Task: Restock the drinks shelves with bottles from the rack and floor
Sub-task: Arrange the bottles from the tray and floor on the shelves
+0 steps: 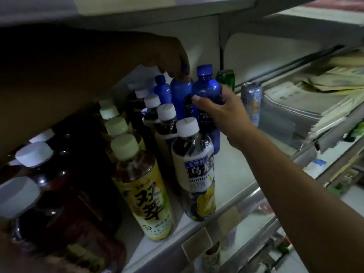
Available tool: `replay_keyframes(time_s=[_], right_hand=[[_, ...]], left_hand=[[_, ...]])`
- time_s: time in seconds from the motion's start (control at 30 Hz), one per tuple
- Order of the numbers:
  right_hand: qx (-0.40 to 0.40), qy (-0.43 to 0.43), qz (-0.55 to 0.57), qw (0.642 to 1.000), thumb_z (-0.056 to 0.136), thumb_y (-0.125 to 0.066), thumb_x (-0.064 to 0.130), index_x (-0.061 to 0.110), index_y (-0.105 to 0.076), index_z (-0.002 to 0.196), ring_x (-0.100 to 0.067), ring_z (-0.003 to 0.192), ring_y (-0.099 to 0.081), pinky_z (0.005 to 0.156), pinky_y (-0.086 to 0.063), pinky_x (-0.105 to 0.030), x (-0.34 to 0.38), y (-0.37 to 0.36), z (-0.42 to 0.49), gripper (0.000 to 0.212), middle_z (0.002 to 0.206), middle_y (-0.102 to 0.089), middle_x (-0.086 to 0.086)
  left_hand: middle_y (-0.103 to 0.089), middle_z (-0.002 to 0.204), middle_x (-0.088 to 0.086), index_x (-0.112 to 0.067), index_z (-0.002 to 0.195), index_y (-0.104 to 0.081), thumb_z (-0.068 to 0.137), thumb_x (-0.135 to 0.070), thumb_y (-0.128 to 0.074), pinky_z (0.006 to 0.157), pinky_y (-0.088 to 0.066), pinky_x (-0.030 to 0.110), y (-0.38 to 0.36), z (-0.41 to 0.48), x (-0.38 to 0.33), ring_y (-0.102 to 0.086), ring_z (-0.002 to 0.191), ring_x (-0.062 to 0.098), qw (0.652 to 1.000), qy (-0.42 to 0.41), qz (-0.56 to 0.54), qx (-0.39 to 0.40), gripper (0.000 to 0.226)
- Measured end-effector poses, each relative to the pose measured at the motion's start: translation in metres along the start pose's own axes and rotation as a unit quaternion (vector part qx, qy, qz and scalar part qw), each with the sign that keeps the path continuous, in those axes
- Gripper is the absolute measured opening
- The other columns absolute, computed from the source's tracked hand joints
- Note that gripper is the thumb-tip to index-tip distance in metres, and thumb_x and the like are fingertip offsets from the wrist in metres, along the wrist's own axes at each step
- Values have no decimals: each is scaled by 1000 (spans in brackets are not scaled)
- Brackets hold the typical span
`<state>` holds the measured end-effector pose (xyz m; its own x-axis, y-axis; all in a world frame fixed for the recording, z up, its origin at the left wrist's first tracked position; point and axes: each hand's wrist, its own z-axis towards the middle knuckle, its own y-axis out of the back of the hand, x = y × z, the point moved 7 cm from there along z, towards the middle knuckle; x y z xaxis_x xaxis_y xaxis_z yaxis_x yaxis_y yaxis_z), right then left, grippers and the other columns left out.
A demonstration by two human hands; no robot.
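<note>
Observed: three blue bottles stand upright in a row running from front to back on the shelf, towards its rear wall.

Right hand: it comes in from the lower right and grips the front blue bottle at its shoulder. The thumb lies across the near face and the fingers wrap the far side. The bottle's long axis is vertical and its base is hidden behind the white-capped tea bottle just in front.

Left hand: it reaches across from the left, under the shelf above. Its fingers curl down over the top of the middle blue bottle, whose cap is covered. This hand is in deep shadow, so the exact hold is hard to read.

Governing relation: the two held bottles stand side by side, touching or very nearly so. The front one lies to the right of the middle one and nearer the open shelf floor. A green can and a silver can stand just to its right.

Judgement: the right hand is the better placed for any seating or straightening. The gap to the green can is narrow, so a sideways shift risks knocking it.
</note>
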<state>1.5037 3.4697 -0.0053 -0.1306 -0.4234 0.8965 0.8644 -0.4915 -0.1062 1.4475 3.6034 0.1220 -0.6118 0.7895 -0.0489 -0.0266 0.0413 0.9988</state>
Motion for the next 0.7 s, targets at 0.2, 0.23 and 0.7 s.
replay_keyframes(time_s=[0.2,0.23,0.7], right_hand=[[31,-20,23,999,84,-78,15,18,-64,113,-6,96,-71,75,-54,-15,-25,-13,20,33,101,-75,8],[35,-20,22,999,84,-79,16,20,-63,115,-6,98,-70,78,-55,-17,-29,-15,23,36,104,-75,7],[57,-10,-111,992,78,-75,33,15,-31,144,5,93,-56,74,-45,-4,-72,-36,30,81,114,-51,16]], left_hand=[[-67,112,12,-6,116,-68,80,-20,-78,82,-54,38,-15,9,18,-65,95,26,1000,9,-27,13,40],[-67,113,15,-5,115,-68,80,-18,-78,88,-54,41,-17,11,19,-65,101,31,999,5,-31,8,39],[-68,112,13,-12,109,-67,87,-7,-67,87,-54,40,-36,44,38,-65,96,26,1000,25,-14,-6,22]])
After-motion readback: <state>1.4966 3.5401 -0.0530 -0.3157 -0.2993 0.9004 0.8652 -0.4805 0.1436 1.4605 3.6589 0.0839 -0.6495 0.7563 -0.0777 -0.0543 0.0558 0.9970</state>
